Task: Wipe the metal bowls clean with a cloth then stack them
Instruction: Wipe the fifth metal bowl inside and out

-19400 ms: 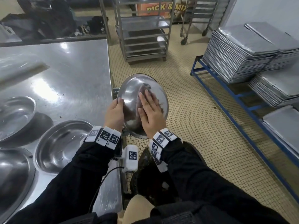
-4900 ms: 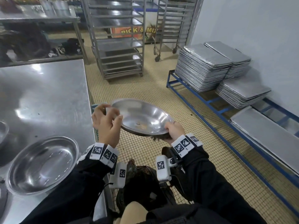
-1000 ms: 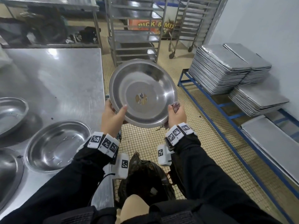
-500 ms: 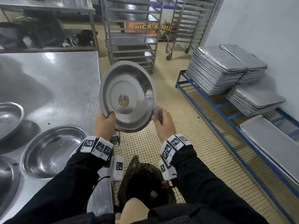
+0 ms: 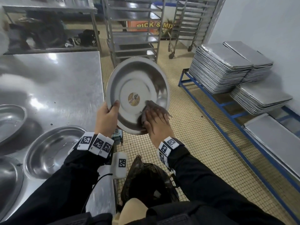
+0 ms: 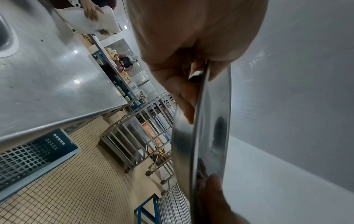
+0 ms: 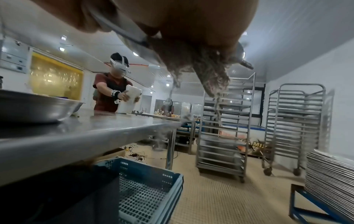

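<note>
Since half a second ago the right hand (image 5: pixel 155 120) has left the rim and now lies flat on the cloth (image 5: pixel 150 105), fingers straight, pressing it against the lower right inside of the metal bowl (image 5: pixel 138 88). Bowl held tilted over the tiled floor (image 5: pixel 194 143), just right of the steel table (image 5: pixel 56 78) edge, with free space to the right. Left hand (image 5: pixel 106 117) grips its lower-left rim, thumb inside. Shiny, with a round sticker (image 5: pixel 134 99) at the centre.

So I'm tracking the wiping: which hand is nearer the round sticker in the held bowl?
Right. The right hand presses the cloth just beside the sticker; the left hand grips the bowl at its rim, farther away.
</note>
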Demonstrator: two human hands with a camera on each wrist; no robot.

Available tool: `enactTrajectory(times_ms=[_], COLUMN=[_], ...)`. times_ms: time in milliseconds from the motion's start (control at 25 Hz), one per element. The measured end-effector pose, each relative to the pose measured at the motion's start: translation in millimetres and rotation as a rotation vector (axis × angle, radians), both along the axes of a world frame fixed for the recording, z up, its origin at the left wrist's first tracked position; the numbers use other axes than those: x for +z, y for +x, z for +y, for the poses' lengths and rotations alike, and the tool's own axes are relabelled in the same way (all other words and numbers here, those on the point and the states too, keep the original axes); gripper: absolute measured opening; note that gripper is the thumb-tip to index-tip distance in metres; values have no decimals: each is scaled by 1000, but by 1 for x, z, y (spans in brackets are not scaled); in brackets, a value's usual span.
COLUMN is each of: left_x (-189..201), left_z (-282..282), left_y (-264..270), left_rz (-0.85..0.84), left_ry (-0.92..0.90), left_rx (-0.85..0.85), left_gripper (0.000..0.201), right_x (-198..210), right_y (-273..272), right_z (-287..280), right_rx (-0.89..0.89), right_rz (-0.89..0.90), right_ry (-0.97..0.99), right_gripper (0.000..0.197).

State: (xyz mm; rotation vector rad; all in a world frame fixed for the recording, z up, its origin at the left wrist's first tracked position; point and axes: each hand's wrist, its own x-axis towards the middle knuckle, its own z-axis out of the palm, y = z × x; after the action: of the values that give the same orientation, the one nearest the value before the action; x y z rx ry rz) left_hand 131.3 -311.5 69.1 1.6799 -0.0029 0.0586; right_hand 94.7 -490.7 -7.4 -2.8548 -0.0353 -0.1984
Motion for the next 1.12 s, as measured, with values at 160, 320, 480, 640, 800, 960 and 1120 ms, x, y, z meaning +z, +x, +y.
enactTrajectory(times_ms=[160,320,480,640,800,960,1120], left_x=[1,5,6,-2,-8,-14,-18], left_z=[-6,-10,-15,-12,-3,-2,-14], left_y=[0,-4,-16,-18,-15,-12,-19], left_rz=[-33,-54,8,82,151,86,-40], left_ry=[-35,-62,-61,-110,-163,-110,-71], left_rx=[30,-10,-78,-93,-154,-94,-128], left_gripper=[16,20,23,18,15,9,47], right_x=[14,15,20,49,61,48,44], right_y=[-16,-24,-11,-8,-12,-12,-14], right_z=[37,24,-28,-56,-67,-56,-26], right_rx=[165,-69,-313,-346,-509,-632,-743], right_rz=[-53,-69,-72,-333,-243,-198,-346], right_ry=[275,191,154,639,773,876,1122], right_gripper=[62,58,58,56,37,27,30])
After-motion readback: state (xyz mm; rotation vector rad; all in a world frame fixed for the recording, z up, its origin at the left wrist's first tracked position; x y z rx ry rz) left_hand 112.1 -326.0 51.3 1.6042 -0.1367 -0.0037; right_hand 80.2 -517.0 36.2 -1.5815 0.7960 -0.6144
